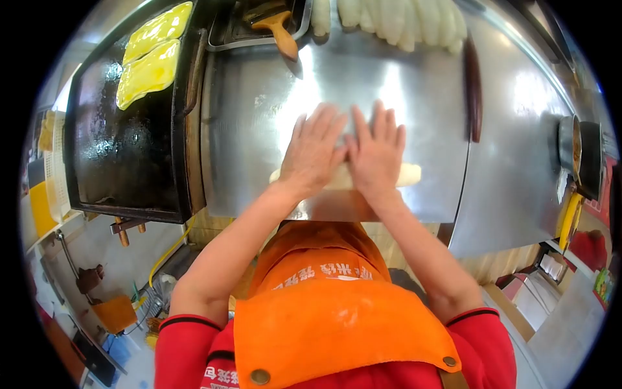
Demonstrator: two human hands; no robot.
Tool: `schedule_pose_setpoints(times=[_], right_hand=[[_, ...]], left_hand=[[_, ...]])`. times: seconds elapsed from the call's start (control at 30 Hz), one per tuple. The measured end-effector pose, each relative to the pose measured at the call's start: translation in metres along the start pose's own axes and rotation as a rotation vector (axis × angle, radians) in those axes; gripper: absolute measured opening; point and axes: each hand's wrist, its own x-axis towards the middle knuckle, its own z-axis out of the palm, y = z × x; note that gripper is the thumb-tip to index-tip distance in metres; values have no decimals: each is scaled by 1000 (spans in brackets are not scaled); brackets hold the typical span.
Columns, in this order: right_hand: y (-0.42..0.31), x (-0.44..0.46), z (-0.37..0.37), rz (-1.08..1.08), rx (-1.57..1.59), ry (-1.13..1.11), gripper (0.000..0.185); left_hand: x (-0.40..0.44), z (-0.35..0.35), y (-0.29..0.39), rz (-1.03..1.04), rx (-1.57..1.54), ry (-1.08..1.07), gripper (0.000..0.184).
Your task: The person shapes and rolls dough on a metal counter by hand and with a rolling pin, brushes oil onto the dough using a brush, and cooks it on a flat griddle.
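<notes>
A pale roll of dough (409, 175) lies crosswise on the steel worktop (246, 142), close to its front edge. My left hand (313, 150) rests flat over the roll's left part, fingers spread and pointing away from me. Beside it, my right hand (377, 152) presses on the roll's right part, also with fingers spread. The thumbs meet or nearly meet between the hands. Both ends of the roll stick out past my hands, and its middle is mostly covered.
Two yellow sheets (149, 72) lie on the black griddle (123, 149) at left. A wooden-handled brush (282, 37) rests on a metal tray (227, 45). Several pale dough rolls (405, 23) line the back. A dark rolling pin (475, 91) lies at right; a pot (568, 146) stands far right.
</notes>
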Motion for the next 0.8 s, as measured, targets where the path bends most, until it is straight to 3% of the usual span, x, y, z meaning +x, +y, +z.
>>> schedule_pose_setpoints(times=[0.2, 0.3, 0.6, 0.7, 0.8], right_hand=[[1, 1, 5, 37, -2, 17, 51], [-15, -1, 10, 134, 31, 22, 53], [-25, 6, 10, 156, 12, 1, 55], [-38, 0, 18, 189, 34, 30, 55], [-43, 1, 14, 167, 42, 38, 56]], left_hand=[[-13, -40, 8, -57, -101, -32, 45], [-43, -72, 2, -175, 140, -189, 40], [-53, -76, -20, -325, -139, -232, 26], [-55, -75, -20, -236, -99, -140, 23], [-50, -85, -16, -297, -119, -216, 23]])
